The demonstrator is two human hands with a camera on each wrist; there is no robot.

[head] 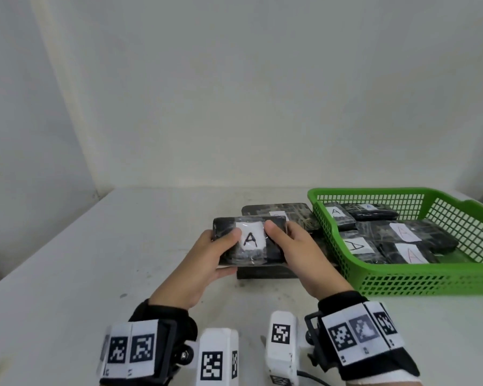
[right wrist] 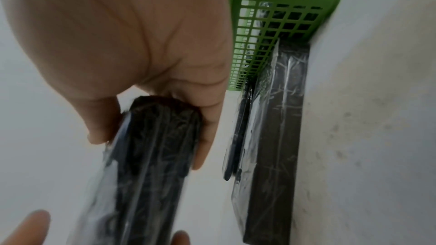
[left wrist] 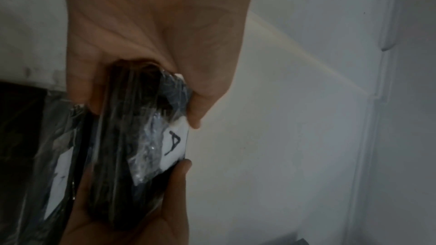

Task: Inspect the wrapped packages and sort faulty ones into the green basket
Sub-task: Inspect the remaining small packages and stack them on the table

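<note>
- A wrapped package (head: pixel 250 240), black with a white "A" label (head: pixel 251 238), was held raised above the worktop (head: pixel 95 260), near its right half beside the green basket (head: pixel 402 277).
- It was gripped at either end by the left hand (head: pixel 207 254) and the right hand (head: pixel 299 246), thumbs on top, fingers curled beneath.
- The film was best checked by turning it slowly, without squeezing.
- More packages (head: pixel 279 213) lay behind.

bare test or data-collection workspace, plain white table (head: pixel 67 274) with scuffs, blank grey-white walls (head: pixel 234 93) meeting in a corner, marker-tagged wrist rigs (head: pixel 131 349), green basket (head: pixel 402 280) of film-wrapped black packages (head: pixel 407 232) hand-labelled A, no home or shop fittings visible
</note>
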